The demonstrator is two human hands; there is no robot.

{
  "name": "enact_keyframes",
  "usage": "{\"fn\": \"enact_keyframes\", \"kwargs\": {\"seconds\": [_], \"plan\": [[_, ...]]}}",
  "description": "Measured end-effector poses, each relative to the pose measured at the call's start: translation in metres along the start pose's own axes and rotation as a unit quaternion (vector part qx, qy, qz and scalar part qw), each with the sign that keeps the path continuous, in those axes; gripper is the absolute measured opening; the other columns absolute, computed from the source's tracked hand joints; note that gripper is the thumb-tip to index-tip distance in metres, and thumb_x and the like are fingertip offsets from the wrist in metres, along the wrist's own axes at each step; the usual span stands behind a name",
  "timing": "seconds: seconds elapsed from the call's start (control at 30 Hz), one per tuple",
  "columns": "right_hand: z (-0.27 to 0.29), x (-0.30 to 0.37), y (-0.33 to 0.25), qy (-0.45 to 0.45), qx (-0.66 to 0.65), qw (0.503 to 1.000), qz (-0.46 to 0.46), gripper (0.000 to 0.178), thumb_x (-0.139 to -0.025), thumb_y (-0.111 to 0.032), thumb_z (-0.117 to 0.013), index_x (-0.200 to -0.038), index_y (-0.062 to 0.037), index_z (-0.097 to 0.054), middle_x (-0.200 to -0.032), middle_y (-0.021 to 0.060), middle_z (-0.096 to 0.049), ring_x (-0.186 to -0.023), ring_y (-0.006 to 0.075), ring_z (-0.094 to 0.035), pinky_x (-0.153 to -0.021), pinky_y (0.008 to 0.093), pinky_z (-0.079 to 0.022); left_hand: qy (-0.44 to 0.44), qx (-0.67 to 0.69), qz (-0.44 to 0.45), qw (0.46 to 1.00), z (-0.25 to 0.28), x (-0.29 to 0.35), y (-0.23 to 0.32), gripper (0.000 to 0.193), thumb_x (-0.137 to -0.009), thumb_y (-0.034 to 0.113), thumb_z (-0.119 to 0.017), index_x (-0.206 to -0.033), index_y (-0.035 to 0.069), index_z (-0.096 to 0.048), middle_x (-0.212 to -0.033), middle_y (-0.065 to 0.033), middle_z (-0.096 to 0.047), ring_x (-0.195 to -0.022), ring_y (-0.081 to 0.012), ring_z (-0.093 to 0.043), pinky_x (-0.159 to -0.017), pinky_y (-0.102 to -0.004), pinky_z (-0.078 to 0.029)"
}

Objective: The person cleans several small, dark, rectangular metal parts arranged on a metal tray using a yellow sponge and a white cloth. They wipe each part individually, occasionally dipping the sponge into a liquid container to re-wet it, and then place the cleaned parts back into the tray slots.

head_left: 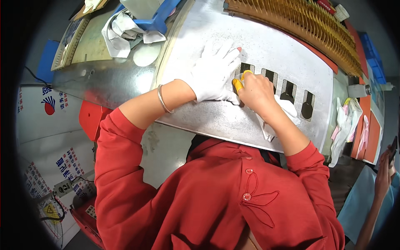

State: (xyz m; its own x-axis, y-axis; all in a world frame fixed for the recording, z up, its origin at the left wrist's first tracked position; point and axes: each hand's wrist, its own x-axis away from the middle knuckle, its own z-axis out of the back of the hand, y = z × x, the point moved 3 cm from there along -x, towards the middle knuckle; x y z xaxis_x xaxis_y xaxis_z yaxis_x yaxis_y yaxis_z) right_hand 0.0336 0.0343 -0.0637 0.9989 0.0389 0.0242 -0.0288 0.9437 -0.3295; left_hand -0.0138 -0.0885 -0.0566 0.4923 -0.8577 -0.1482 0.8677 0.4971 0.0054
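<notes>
My left hand (214, 73), in a white glove with a bare fingertip showing, lies flat with fingers spread on a pale, flat sheet (196, 37). Right beside it is my right hand (256, 89), bare except for yellow finger covers (238, 84) on the thumb and a finger. Its fingers are curled and pressed together at the sheet; what they hold, if anything, is hidden. Several dark rectangular pieces with mesh-patterned edges lie in a row, among them one (288, 90) right of my hand and one (308, 105) farthest right. Under my right wrist is a crumpled white cloth (287, 109).
A long slotted brown rack (291, 21) stands along the far right. At the far left are a blue bin (160, 18) and white gloves or cloths (121, 31). More cloths (346, 125) hang at the right edge. Another person's hand (382, 179) holds a dark phone-like object, lower right.
</notes>
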Motion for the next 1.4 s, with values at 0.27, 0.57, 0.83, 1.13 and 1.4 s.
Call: {"fn": "enact_keyframes", "kwargs": {"seconds": [0.27, 0.57, 0.83, 1.13, 1.4], "plan": [[0.0, 0.021, -0.008, -0.025, -0.012, 1.0, 0.002, 0.019, -0.072, -0.015, -0.059, -0.069, 0.0029, -0.058, -0.065, 0.0237, -0.06, -0.063, 0.0376, -0.062, -0.059, 0.044, -0.049, -0.044, -0.003, -0.004, 0.999, 0.005, -0.001, 0.0, 0.105, -0.051, 0.069, -0.064, -0.127, 0.001, -0.039, -0.135, -0.0157, -0.033, -0.129, -0.0321, -0.025, -0.101, -0.0563, -0.021], [0.001, 0.047, -0.012, -0.087, -0.027, 0.996, 0.001, 0.021, -0.074, -0.019, -0.059, -0.07, 0.0024, -0.058, -0.068, 0.0234, -0.061, -0.067, 0.0383, -0.061, -0.063, 0.0455, -0.048, -0.123, 0.027, 0.003, 0.992, 0.015, 0.001, -0.006, 0.11, -0.051, 0.065, -0.067, -0.134, 0.005, -0.03, -0.141, -0.0178, -0.026, -0.13, -0.0355, -0.021, -0.105, -0.0471, -0.02], [0.048, 0.038, -0.007, -0.072, -0.057, 0.996, 0.007, 0.027, -0.078, -0.025, -0.058, -0.078, 0.0013, -0.059, -0.068, 0.0229, -0.06, -0.07, 0.0364, -0.061, -0.065, 0.0445, -0.046, -0.048, 0.089, 0.047, 0.994, 0.024, 0.047, -0.041, 0.101, -0.053, 0.043, -0.077, -0.137, 0.013, -0.028, -0.136, -0.0197, -0.031, -0.127, -0.0377, -0.025, -0.107, -0.0469, -0.017], [0.016, -0.047, -0.041, -0.059, -0.072, 0.995, 0.04, 0.024, -0.076, -0.023, -0.058, -0.079, 0.0008, -0.061, -0.074, 0.022, -0.062, -0.071, 0.0364, -0.061, -0.066, 0.0419, -0.047, 0.027, 0.137, 0.104, 0.985, 0.008, 0.069, -0.048, 0.092, -0.061, 0.049, -0.071, -0.131, 0.002, -0.033, -0.133, -0.019, -0.035, -0.125, -0.0355, -0.029, -0.106, -0.0432, -0.019], [-0.018, -0.076, -0.051, -0.034, -0.021, 0.998, 0.044, 0.017, -0.071, -0.015, -0.059, -0.074, 0.0007, -0.062, -0.074, 0.021, -0.063, -0.07, 0.0354, -0.062, -0.062, 0.0419, -0.049, 0.025, 0.097, 0.116, 0.988, 0.006, 0.074, -0.05, 0.089, -0.064, 0.054, -0.066, -0.129, 0.002, -0.036, -0.136, -0.0185, -0.031, -0.129, -0.0357, -0.023, -0.105, -0.0444, -0.019]]}}
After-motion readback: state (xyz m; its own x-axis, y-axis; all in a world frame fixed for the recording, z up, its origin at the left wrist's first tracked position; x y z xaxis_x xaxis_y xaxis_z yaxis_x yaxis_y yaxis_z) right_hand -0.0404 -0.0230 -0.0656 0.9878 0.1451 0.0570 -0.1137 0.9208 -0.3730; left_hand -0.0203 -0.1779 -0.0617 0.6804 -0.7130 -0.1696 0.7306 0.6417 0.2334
